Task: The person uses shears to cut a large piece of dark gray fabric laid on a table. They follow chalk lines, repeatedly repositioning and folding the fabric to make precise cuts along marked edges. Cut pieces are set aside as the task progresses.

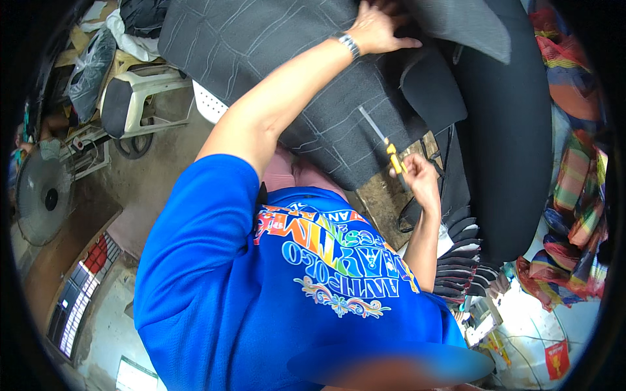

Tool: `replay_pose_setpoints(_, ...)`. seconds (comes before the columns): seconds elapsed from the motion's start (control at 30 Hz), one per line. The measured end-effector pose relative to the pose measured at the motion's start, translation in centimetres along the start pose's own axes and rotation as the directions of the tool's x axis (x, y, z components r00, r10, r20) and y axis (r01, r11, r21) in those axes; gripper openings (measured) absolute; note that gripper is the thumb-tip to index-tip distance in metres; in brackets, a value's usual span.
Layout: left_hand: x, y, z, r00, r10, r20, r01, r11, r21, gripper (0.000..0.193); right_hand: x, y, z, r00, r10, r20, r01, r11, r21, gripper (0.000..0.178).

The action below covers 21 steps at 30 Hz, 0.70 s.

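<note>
A large sheet of dark grey fabric [306, 85], marked with pale chalk-like lines, spreads in front of me. At its far side my left hand [381, 29] rests with the thumb stretched out; its other fingertips are partly lost in shadow beside loose dark pieces. A watch [349, 45] is on that wrist. Near the fabric's right edge, my right hand [420, 179] is closed round the yellow handles of a pair of scissors [392, 150]. Their blades point away over the marked fabric. A rounded dark cut piece [433, 88] lies just beyond them.
A thick black roll of material [505, 150] stands along the right. Stacked dark pieces [460, 260] lie near my right forearm. Wooden boards [388, 205] show below the fabric. To the left are a white plastic chair [140, 101] and a fan [45, 195]; colourful cloth [574, 202] hangs far right.
</note>
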<state>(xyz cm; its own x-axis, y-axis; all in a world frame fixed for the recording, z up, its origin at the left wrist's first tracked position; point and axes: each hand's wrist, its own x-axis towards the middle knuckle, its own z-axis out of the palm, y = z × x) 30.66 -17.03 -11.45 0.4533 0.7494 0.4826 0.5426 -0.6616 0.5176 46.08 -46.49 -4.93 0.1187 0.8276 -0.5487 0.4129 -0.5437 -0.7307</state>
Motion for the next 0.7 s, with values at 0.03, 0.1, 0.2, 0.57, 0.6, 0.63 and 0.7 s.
replay_pose_setpoints(0.03,0.5,-0.2,0.9,0.996,0.034,0.082,-0.032,0.999,-0.026,0.083,-1.0,-0.7,-0.2,0.988,0.118,0.1,-0.122,0.992,0.031,0.021)
replay_pose_setpoints(0.1,0.2,-0.4,3.1,0.978,0.002,0.21,0.011,0.998,-0.061,0.083,-1.4,-2.1,0.2,0.983,-0.107,0.152,0.061,0.959,0.278,0.023)
replay_pose_setpoints(0.2,-3.3,0.3,5.5,0.984,0.013,0.18,-0.007,0.999,-0.032,0.074,1.0,-4.1,0.2,0.963,-0.211,0.168,0.133,0.913,0.386,0.024)
replay_pose_setpoints(0.57,-31.8,11.2,-2.6,0.744,-0.639,-0.196,0.565,0.757,-0.328,0.067,22.4,-0.3,-5.2,0.924,-0.209,-0.32,0.185,0.977,-0.103,0.011)
replay_pose_setpoints(0.6,-33.9,10.5,-1.9,0.459,-0.868,-0.191,0.694,0.484,-0.534,0.079,22.6,0.5,-5.3,0.926,-0.247,-0.285,0.233,0.969,-0.082,0.01)
replay_pose_setpoints(0.63,-36.1,9.3,-1.4,0.1,-0.994,0.044,0.671,0.035,-0.741,0.094,22.4,1.1,-5.3,0.932,-0.238,-0.273,0.227,0.971,-0.074,0.008)
replay_pose_setpoints(0.7,-39.2,6.8,0.1,-0.024,-0.924,0.382,0.516,-0.339,-0.787,0.107,22.0,1.7,-4.8,0.94,-0.235,-0.246,0.227,0.972,-0.063,0.008)
